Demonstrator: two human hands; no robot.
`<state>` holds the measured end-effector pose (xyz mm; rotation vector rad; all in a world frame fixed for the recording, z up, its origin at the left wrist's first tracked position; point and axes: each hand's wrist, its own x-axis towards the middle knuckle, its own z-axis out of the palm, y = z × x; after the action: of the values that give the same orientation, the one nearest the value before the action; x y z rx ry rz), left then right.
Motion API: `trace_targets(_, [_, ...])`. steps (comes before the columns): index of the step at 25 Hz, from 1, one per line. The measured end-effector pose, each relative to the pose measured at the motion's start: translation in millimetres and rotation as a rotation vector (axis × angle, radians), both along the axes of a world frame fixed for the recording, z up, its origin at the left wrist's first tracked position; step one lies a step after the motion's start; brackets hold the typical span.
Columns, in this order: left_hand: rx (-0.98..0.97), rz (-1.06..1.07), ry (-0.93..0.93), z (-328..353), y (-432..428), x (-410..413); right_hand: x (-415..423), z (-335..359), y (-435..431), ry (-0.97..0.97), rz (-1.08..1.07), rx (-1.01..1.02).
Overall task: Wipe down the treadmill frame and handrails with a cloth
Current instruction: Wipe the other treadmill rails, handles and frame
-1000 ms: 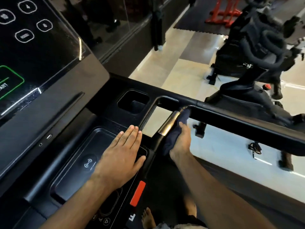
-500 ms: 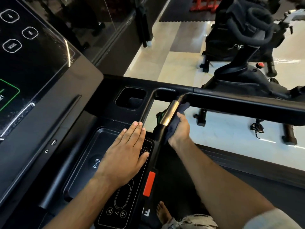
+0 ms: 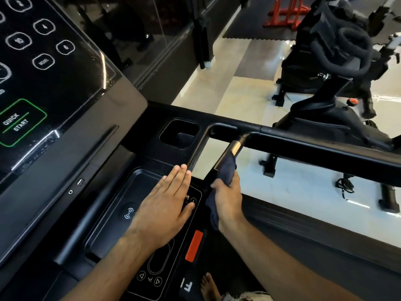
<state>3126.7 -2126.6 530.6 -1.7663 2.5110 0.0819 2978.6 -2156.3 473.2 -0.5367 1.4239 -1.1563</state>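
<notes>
A dark blue cloth (image 3: 226,170) is wrapped round the short handgrip bar of the black treadmill, just below its metallic sensor band (image 3: 234,146). My right hand (image 3: 227,198) grips the cloth around that bar, and a tail of cloth hangs below the hand. My left hand (image 3: 167,205) lies flat with straight fingers on the console tray (image 3: 112,213), partly over the small control panel. The long black side handrail (image 3: 314,151) runs to the right from the top of the handgrip.
The touchscreen console (image 3: 43,72) with a green Quick Start button rises at the left. A cup holder (image 3: 180,133) sits behind the tray and a red safety key (image 3: 194,245) below it. A black exercise bike (image 3: 338,68) stands on the tiled floor beyond the rail. A bare foot (image 3: 209,286) shows below.
My right hand has slid down the handgrip toward me with the cloth, uncovering more of the metallic band. The left hand has stayed flat on the tray.
</notes>
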Motion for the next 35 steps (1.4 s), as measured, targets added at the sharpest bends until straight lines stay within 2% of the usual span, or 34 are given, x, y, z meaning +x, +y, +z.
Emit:
trace_targets(3, [-0.017,0.174,0.145,7,1,-2,-2,5,-2,0.727,0.378,-0.214])
trace_targets(4, [-0.024,0.223,0.173,9,1,-2,-5,8,-9,0.896,0.479,-0.273])
trace_targets(6, [-0.023,0.325,0.237,11,1,1,-10,17,-20,1.04,0.642,-0.423])
trace_targets(10, [-0.029,0.477,0.282,12,-1,3,-16,36,-50,1.034,0.871,-0.65])
trace_targets(16, [-0.049,0.647,0.409,14,0,0,9,61,-103,0.849,0.851,-0.71])
trace_targets(19, [-0.074,0.692,0.378,7,-7,20,45,62,-126,0.9,0.889,-0.759])
trace_targets(21, [-0.076,0.69,0.289,-2,-16,38,72,42,-131,1.069,1.105,-0.715])
trace_targets(23, [-0.046,0.683,0.206,-15,-23,55,85,22,-130,1.434,1.331,-0.728])
trace_targets(25, [-0.055,0.679,0.163,-26,-29,67,80,16,-134,1.673,1.296,-0.917])
trace_targets(26, [-0.064,0.676,0.16,-32,-31,72,78,14,-138,1.677,1.275,-1.015])
trace_targets(28, [-0.059,0.675,0.162,-42,-36,80,80,6,-148,1.522,1.4,-1.07])
trace_targets(29, [-0.06,0.681,0.161,-48,-38,83,86,4,-152,1.437,1.488,-1.039])
trace_targets(31, [-0.042,0.692,0.161,-56,-38,87,107,2,-164,1.372,1.529,-0.941])
trace_targets(34, [0.003,0.686,0.115,-62,-37,86,115,11,-168,1.355,1.344,-0.716])
trace_targets(35, [0.009,0.688,0.106,-61,-38,86,106,8,-163,1.373,1.327,-0.728])
